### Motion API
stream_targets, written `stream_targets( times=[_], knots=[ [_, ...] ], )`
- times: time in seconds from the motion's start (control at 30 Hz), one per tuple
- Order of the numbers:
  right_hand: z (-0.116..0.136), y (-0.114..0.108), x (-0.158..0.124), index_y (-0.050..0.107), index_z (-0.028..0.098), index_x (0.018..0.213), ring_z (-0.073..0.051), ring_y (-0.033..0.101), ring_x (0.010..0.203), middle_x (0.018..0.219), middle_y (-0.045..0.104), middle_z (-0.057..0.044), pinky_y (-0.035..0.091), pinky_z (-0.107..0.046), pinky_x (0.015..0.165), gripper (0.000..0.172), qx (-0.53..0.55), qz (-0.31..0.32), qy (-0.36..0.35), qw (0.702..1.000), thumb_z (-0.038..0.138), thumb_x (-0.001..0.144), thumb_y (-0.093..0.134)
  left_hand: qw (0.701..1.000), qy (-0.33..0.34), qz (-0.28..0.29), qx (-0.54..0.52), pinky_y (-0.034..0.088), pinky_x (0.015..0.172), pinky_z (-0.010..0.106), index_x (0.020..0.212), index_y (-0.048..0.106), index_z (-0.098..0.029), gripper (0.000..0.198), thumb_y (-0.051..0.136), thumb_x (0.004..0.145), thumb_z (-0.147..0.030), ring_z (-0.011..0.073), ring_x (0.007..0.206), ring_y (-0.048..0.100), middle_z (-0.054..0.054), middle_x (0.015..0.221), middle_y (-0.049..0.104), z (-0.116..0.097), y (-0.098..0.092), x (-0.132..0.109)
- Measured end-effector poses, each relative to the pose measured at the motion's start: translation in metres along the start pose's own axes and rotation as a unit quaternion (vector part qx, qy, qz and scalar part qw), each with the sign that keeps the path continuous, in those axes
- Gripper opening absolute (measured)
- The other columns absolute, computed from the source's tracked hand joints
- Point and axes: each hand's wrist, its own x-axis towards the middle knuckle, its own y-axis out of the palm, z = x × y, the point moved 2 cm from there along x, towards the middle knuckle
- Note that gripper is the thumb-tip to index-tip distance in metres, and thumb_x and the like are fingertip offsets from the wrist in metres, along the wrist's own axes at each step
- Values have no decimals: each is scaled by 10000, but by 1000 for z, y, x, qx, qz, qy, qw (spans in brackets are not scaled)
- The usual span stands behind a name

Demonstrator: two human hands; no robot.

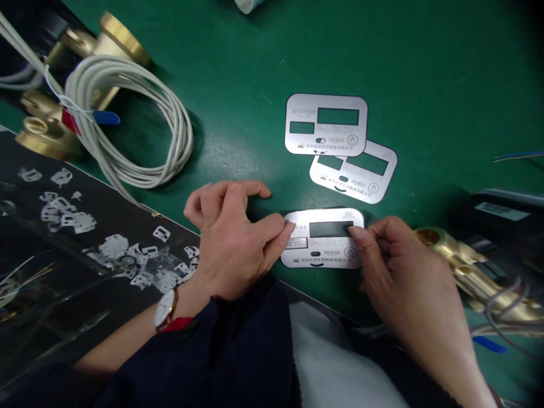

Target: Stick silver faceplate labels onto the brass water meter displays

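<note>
Here, item: faceplate (323, 241) on the mat (255, 85), pinched by my left hand (232, 243) and right hand (399, 266); keep it level, fingertips at edges.

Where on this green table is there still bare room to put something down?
The widest bare green mat lies above and right of the two loose silver faceplates. Another open strip runs between the white cable coil and those plates. It is crowded at the left with brass fittings, and near both hands, left hand and right hand, holding a faceplate.

Bright even overhead light, glare on silver plates (326, 124), dark bowed corners, slight blur.
</note>
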Motion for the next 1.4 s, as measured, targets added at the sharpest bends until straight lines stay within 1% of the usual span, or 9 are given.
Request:
stream_targets(
  times=[0.17,0.27,0.47,0.67,0.8,1.03,1.2,1.33,1.4],
  knots=[
    [0,-1,0,543,252,800,-200,505,441,522,537,8,221,-280,526,469,-3,-4,1,1000,673,970,424,1000,3,-15,4,437,880,542,728,682,-248,319,602,964,-446,345,1158,477,52,1362,568,1,1,0],
    [1,-1,1,543,251,799,-196,501,435,519,539,10,222,-277,518,455,-6,-11,-4,1000,657,971,432,1000,4,-9,1,444,901,539,749,678,-253,284,623,953,-442,344,1184,463,34,1393,551,2,2,-1],
    [3,-1,1,542,248,789,-191,499,429,507,535,13,232,-276,513,453,-2,-12,-7,1000,650,970,436,1000,1,-6,0,437,898,573,744,685,-259,317,585,976,-452,363,1184,468,41,1403,536,2,1,-1],
    [0,-1,-1,545,250,805,-185,484,435,515,528,15,212,-275,519,458,-7,-12,0,1000,663,970,438,1000,5,-10,-6,441,895,587,748,679,-258,303,597,971,-445,364,1188,468,52,1381,542,1,0,0],
    [0,-1,-2,553,250,815,-184,496,452,531,543,14,230,-278,526,455,-6,-7,-1,1000,660,976,439,1000,10,-15,-5,439,895,606,749,678,-261,296,600,972,-440,370,1198,468,55,1380,538,0,0,0],
    [2,0,0,549,249,812,-179,489,452,520,527,20,239,-284,529,444,-2,-5,3,1000,652,974,456,1000,-6,1,-4,433,950,623,766,683,-281,308,572,979,-474,377,1260,450,24,1411,515,0,0,0],
    [3,0,0,547,246,827,-176,482,455,528,529,17,232,-285,534,449,1,-4,6,1000,658,978,451,1000,-3,3,2,434,982,635,785,682,-271,309,570,981,-481,395,1280,449,33,1417,511,-1,1,-1],
    [2,1,-1,542,242,831,-177,486,470,538,531,13,233,-290,549,445,-4,-4,8,1000,652,982,455,999,20,-19,24,442,953,661,782,694,-271,309,589,978,-485,412,1276,463,58,1396,535,-2,0,0],
    [2,1,-1,532,240,830,-179,492,478,539,528,13,233,-292,557,443,-3,-4,9,1000,649,984,456,998,32,-48,35,431,973,665,736,683,-271,324,616,968,-486,379,1230,511,46,1332,596,-2,-2,-2]
  ],
)
